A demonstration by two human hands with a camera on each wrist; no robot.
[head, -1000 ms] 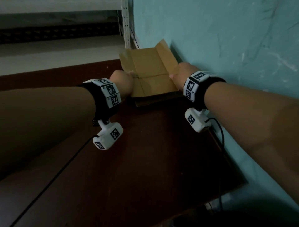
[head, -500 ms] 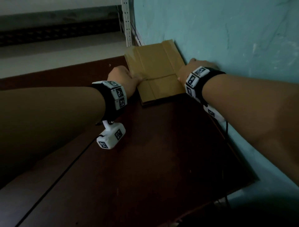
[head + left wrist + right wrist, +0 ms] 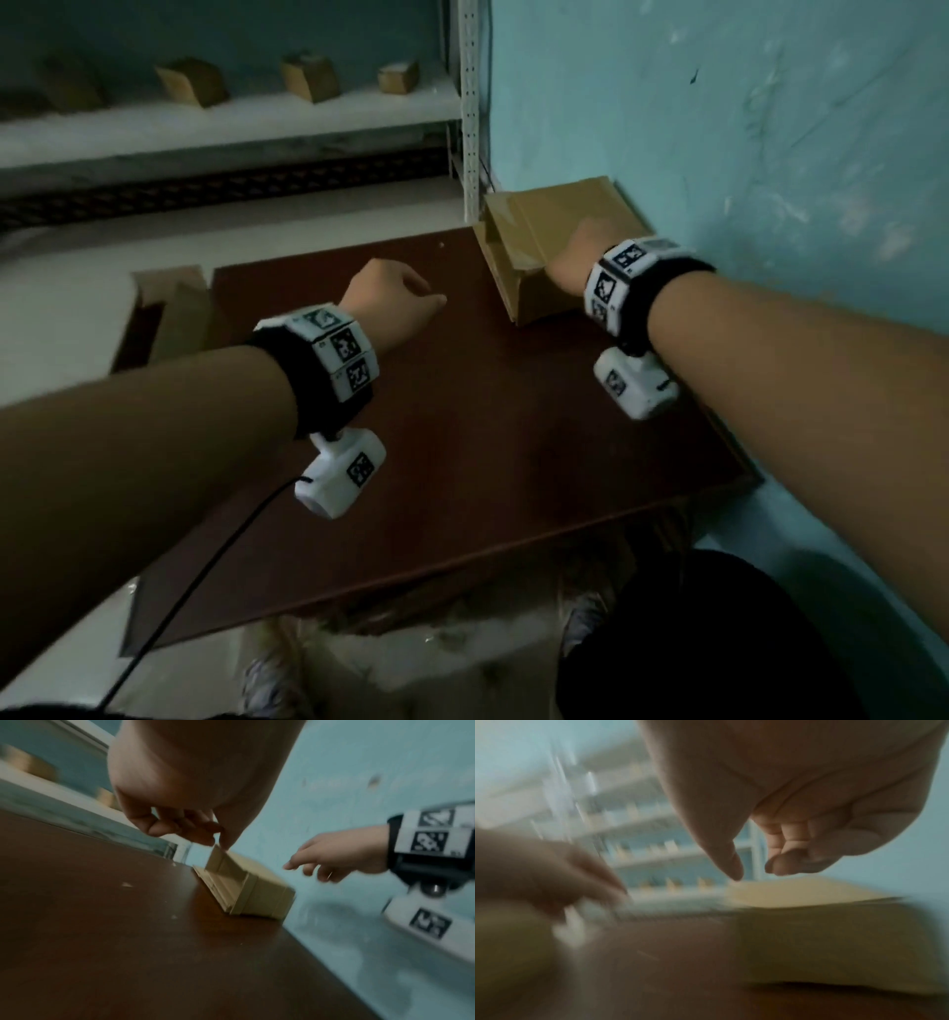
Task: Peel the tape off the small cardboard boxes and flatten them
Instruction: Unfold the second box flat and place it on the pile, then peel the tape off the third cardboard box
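The flattened cardboard box (image 3: pixel 552 241) lay at the table's (image 3: pixel 462 462) far right corner against the teal wall (image 3: pixel 770 154), long axis running away from the person. The right hand (image 3: pixel 575 259) hovered just over its near end, fingers loosely curled, empty. The left hand (image 3: pixel 390 303), also loose and empty, hung well left of it.

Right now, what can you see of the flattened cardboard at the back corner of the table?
The cardboard is plain brown and lies mostly flat as a low stack on the dark wooden table, in the far right corner by the blue wall. One flap at its left edge stands up. The right hand hovers just over it; contact cannot be told. The left hand is apart from it.
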